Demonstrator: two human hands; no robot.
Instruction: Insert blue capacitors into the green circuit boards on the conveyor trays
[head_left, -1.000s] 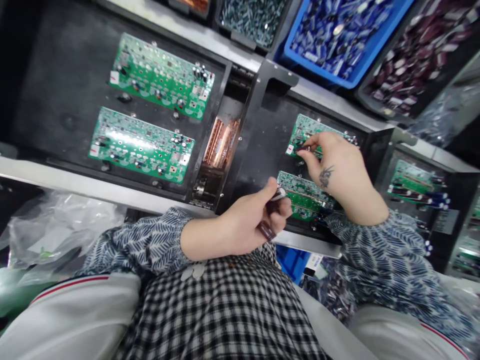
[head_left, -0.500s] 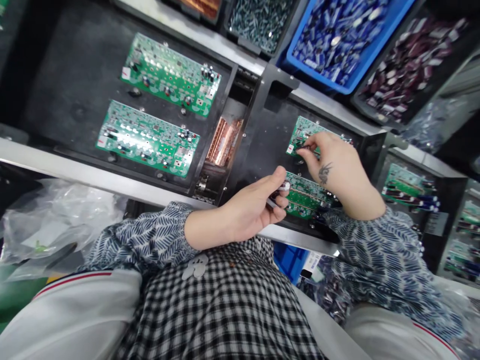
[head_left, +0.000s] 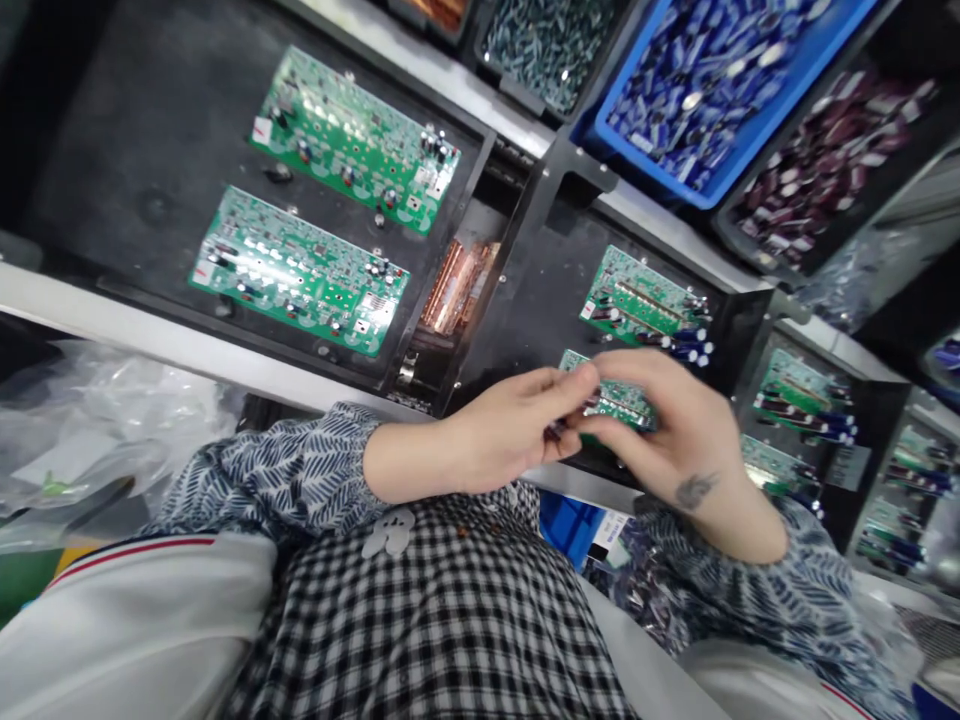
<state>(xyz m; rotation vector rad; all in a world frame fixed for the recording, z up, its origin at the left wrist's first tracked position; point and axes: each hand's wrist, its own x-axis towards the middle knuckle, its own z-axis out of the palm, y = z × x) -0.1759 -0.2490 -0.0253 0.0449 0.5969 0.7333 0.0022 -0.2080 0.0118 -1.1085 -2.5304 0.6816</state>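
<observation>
1. The left hand point(head_left: 510, 430) is curled, thumb and fingertips pinched on small dark cylindrical parts point(head_left: 556, 432); how many it holds cannot be told.
2. The right hand point(head_left: 660, 425) meets it fingertip to fingertip, its fingers bent and closing on the same small parts; a dark mark shows near its wrist.
3. Both hands hover just over the near green circuit board point(head_left: 626, 400), a flat rectangular panel mostly hidden beneath the fingers.
4. Just beyond lies a second green board point(head_left: 637, 300) in the same matte black carrier tray point(head_left: 540, 290), with glossy blue cylinders standing along its right end.
5. To the left, another black tray holds two long green boards point(head_left: 300, 270), dotted with white markings and small components.
6. Between the trays sits a ribbed coppery block point(head_left: 457, 285), shiny and striped.
7. At the far edge, a blue plastic bin point(head_left: 720, 80) is heaped with blue cylinders; a dark bin point(head_left: 825, 150) beside it holds maroon ones.
8. Crinkled clear plastic bags point(head_left: 97, 430) lie at the left.
</observation>
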